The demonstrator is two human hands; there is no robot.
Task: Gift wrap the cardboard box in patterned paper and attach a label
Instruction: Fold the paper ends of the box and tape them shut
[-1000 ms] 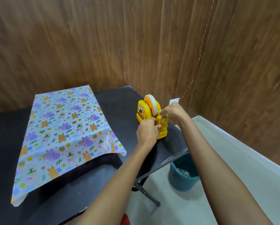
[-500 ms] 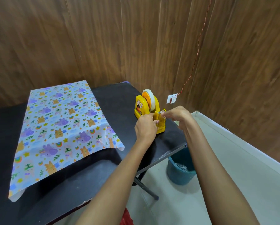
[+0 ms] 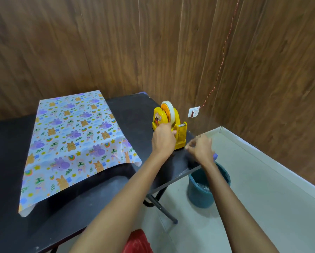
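Table: black folding table (image 3: 98, 194), shoved into the corner of wood-panelled walls (image 3: 98, 42). Its right edge runs diagonally over the floor, and one leg (image 3: 162, 209) pokes out underneath there.

Patterned paper: sheet of patterned paper (image 3: 70, 143) spread flat over the left-middle of the table, far end near the back edge. The near-left corner droops off the front edge, and the near-right corner curls up a bit. Can't see any cardboard box anywhere in view, so no idea where that is.

Tape dispenser: yellow tape dispenser (image 3: 168, 125) with a white roll, sitting close to the table's right edge toward the far-right corner, cutter end pointing at that edge. Well apart from the paper, with a bare black strip between them.

Left hand: left hand (image 3: 163, 139) curled against the near side of the dispenser, fingers wrapped on its body.

Right hand: right hand (image 3: 201, 148) just past the dispenser's cutter end, right at the table's right edge. Fingers are pinched together, looks like on a bit of clear tape, but honestly it's too faint to be sure.

Open room: bare tabletop in front of the paper and between paper and dispenser.

Off the edge: blue bucket (image 3: 207, 187) on the floor right below the table's right edge, under the right forearm. A small wall socket (image 3: 194, 112) with a red wire sits behind the dispenser.
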